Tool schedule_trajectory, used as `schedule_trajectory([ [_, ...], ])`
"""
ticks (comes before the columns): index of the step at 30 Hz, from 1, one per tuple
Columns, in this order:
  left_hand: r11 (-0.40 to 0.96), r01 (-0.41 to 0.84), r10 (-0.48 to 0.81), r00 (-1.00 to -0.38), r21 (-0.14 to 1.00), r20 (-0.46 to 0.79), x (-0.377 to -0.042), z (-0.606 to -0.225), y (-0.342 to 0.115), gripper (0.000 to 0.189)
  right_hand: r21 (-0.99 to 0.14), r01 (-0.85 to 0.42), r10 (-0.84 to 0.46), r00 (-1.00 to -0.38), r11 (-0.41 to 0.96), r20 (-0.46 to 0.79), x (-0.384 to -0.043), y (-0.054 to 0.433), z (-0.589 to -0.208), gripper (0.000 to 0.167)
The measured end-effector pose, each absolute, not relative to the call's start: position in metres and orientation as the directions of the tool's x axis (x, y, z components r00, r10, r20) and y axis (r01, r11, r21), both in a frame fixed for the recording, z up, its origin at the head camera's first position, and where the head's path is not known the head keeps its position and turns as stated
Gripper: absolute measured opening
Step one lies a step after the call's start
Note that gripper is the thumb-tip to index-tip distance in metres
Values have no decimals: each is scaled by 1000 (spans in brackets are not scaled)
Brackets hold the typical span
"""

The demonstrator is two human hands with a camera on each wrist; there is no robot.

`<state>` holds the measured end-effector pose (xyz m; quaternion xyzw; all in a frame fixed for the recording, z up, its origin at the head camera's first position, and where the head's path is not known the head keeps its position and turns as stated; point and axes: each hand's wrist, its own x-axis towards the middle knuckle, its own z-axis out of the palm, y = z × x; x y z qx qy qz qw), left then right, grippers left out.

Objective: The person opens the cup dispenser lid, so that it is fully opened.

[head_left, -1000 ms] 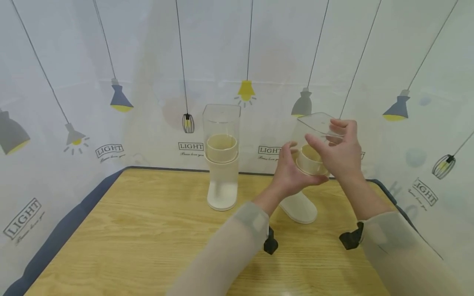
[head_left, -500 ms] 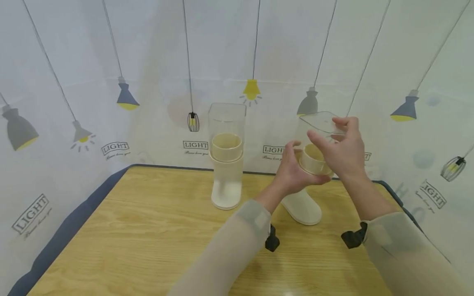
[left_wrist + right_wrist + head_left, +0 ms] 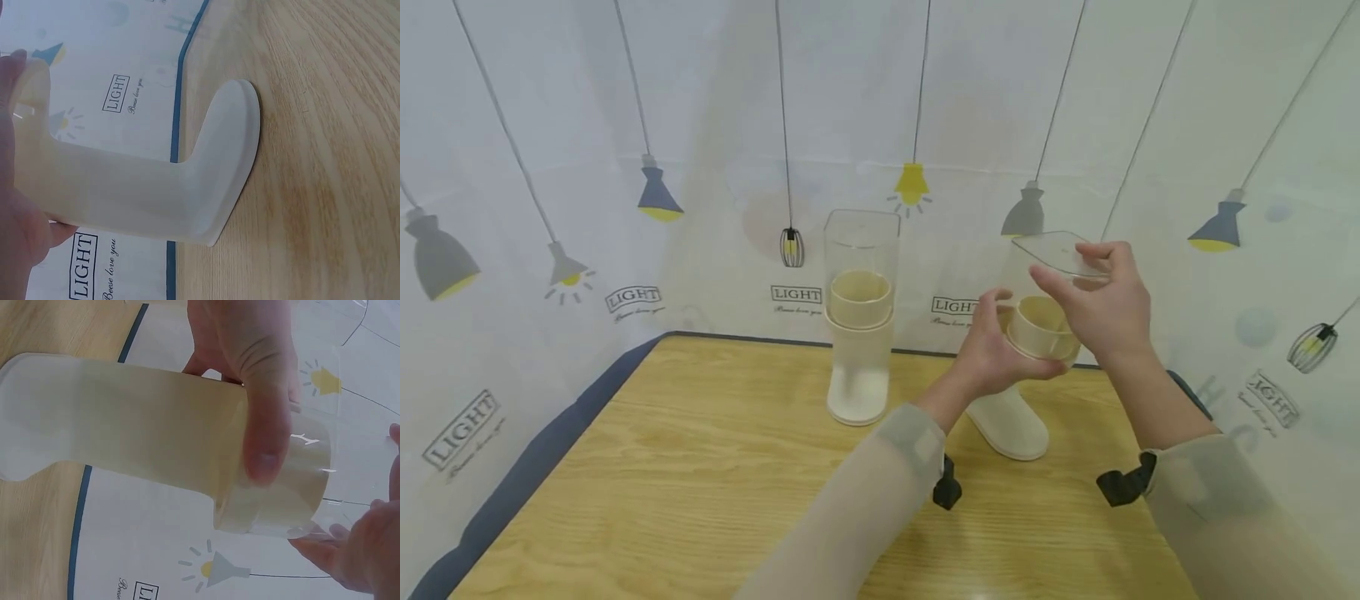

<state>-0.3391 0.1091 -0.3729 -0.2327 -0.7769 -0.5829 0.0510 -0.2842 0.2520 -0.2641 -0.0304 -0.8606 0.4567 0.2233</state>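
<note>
A cream stand point(image 3: 1011, 427) with a broad flat foot stands on the wooden table, a clear square-topped container point(image 3: 1051, 252) set in its upper ring. My left hand point(image 3: 1000, 357) grips the ring, its thumb lying across the front in the right wrist view. Higher up, my right hand point(image 3: 1108, 310) holds the clear container between thumb and fingers. In the left wrist view the stand's column point(image 3: 119, 181) runs down to its foot, with only part of the left hand point(image 3: 22, 228) at the edge. Some of the ring is hidden behind both hands.
To the left stands a second, matching cream stand point(image 3: 859, 367) with its own clear container point(image 3: 859, 237) upright in it. A dark blue edging point(image 3: 587, 412) borders the table point(image 3: 700, 467). Behind rises a pale backdrop point(image 3: 715, 108) printed with hanging lamps.
The head view has shifted, so the scene sits slightly further right than a second ago. My right hand and the clear container have moved slightly right and down; the left hand keeps its grip.
</note>
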Motion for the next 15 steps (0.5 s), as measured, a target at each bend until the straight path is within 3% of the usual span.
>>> schedule_trajectory([
  [10,219,416,327,-884,882,336,-340,-373,108,121,-752,-200,233,-873,629,427,-283,254,-266,82],
  [15,210,417,333,-881,884,336,-341,-371,108,123,-779,-176,256,-881,602,397,-281,256,-265,82],
])
